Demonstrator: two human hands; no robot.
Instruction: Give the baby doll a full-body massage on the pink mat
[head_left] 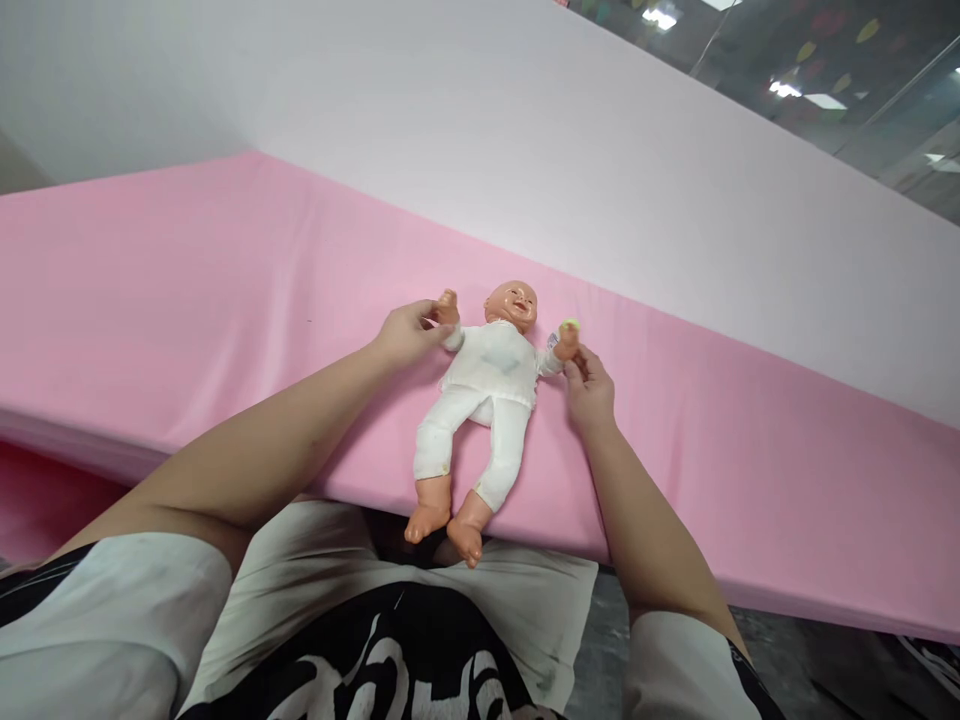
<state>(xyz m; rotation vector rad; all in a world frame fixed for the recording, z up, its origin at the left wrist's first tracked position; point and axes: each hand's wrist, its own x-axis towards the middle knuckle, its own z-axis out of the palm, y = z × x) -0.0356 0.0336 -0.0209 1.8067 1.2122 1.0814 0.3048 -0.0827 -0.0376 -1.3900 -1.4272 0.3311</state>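
A baby doll (491, 365) with a white cloth body lies on its back on the pink padded bench (225, 300). Its plastic head points toward the wall, and its bare feet hang over the near edge. My left hand (411, 332) is closed on the doll's arm at the left, around the wrist and hand. On the other side, my right hand (591, 388) pinches the doll's other arm near its wrist. Something yellow-green shows at the top of that doll hand. Both doll arms are spread out to the sides and raised a little.
A white wall (525, 130) rises behind the bench. Above it at the upper right is a glass panel (787, 80) with light reflections. My lap in light trousers (315, 550) is close against the bench's front edge. Dark floor (604, 640) shows below.
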